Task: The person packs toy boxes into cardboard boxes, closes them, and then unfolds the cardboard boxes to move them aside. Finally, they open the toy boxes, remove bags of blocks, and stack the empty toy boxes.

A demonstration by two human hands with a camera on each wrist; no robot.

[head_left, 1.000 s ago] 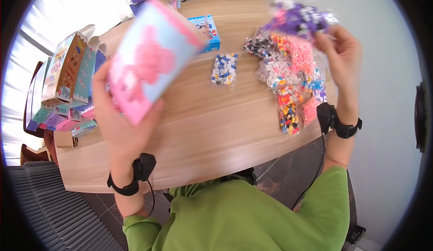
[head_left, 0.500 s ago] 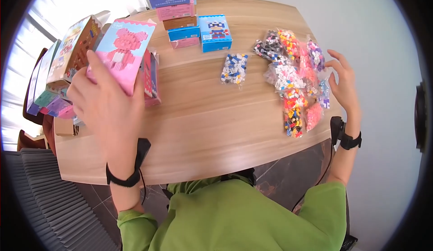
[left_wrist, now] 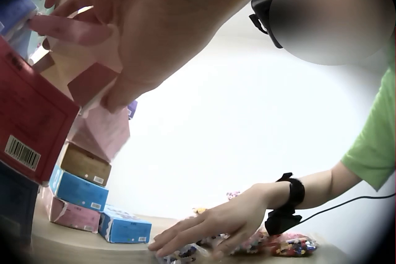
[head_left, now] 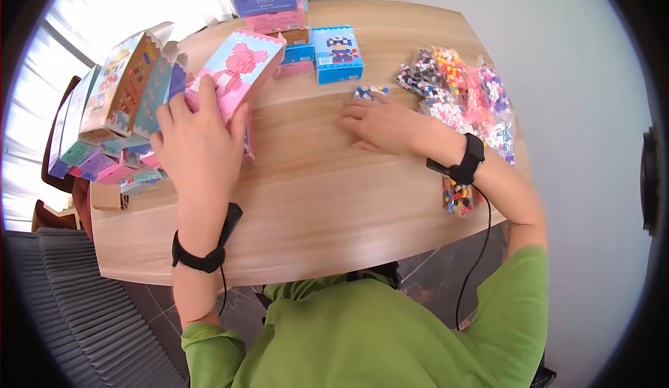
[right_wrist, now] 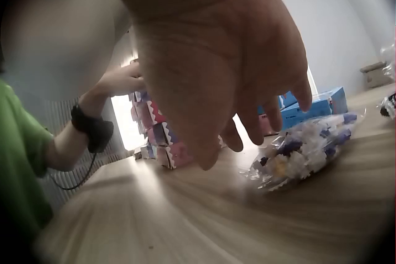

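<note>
My left hand [head_left: 198,144] grips a pink and light-blue box [head_left: 240,67] with a pink brick-built bear printed on it, thumb on one side and fingers on the other. The box leans over other boxes at the left of the table. My right hand [head_left: 390,123] reaches over a clear bag of blue and white toy bricks [right_wrist: 309,149], fingers stretched out and holding nothing. In the right wrist view the fingertips [right_wrist: 272,121] are close above the bag's near side. From the head view the hand hides most of this bag.
Several bags of coloured bricks [head_left: 481,88] lie heaped at the right. A blue box [head_left: 339,53] stands at the back beside a tall stack of boxes [head_left: 272,22]. More boxes [head_left: 115,88], some with raised flaps, crowd the table's left side.
My right hand let go of a purple and white bag onto the right heap, then moved left to the blue and white bag. My left hand carried the bear box left, then slightly back right.
</note>
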